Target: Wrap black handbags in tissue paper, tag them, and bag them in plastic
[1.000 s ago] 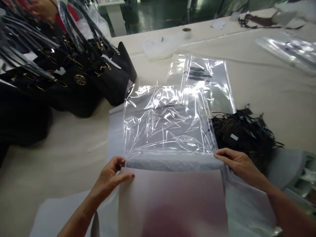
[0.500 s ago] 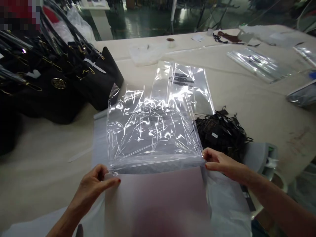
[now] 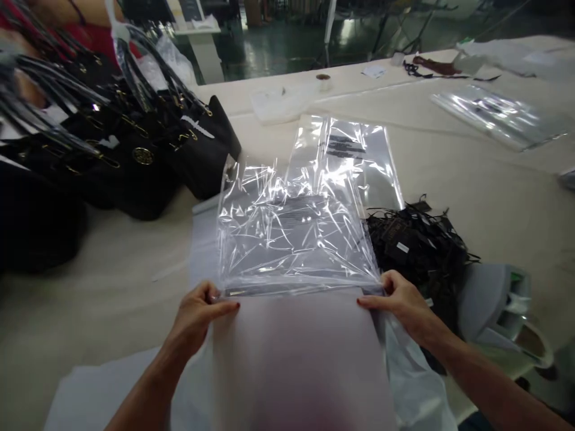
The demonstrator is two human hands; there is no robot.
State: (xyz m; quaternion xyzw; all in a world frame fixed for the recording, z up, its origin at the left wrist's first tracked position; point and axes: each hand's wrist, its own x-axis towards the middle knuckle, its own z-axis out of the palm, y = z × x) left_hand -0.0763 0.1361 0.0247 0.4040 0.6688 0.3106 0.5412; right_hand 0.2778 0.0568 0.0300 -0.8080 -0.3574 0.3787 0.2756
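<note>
A clear, crinkled plastic bag (image 3: 291, 239) lies flat in front of me, its near edge stretched between my two hands. Fingers of my left hand (image 3: 197, 314) are closed on the bag's near left corner, the thumb lying over a pale, smooth board (image 3: 296, 359). At the near right corner my right hand (image 3: 399, 302) pinches the bag in the same way, its thumb also on the board. The board's far edge meets the bag's near edge; whether it is inside cannot be told. White thin sheets (image 3: 413, 371) lie beneath the board.
Black handbags (image 3: 148, 161) with plastic-wrapped handles crowd the left, a person's arm (image 3: 96, 12) behind them. Beyond the bag lies another clear bag (image 3: 372, 161). On the right are black tags (image 3: 413, 239) and a grey tape dispenser (image 3: 489, 299). Folded plastic bags (image 3: 498, 114) lie farther right.
The board's far edge has come up to the bag's near edge, where a gap showed before. My right thumb has moved onto the board. The view has shifted left.
</note>
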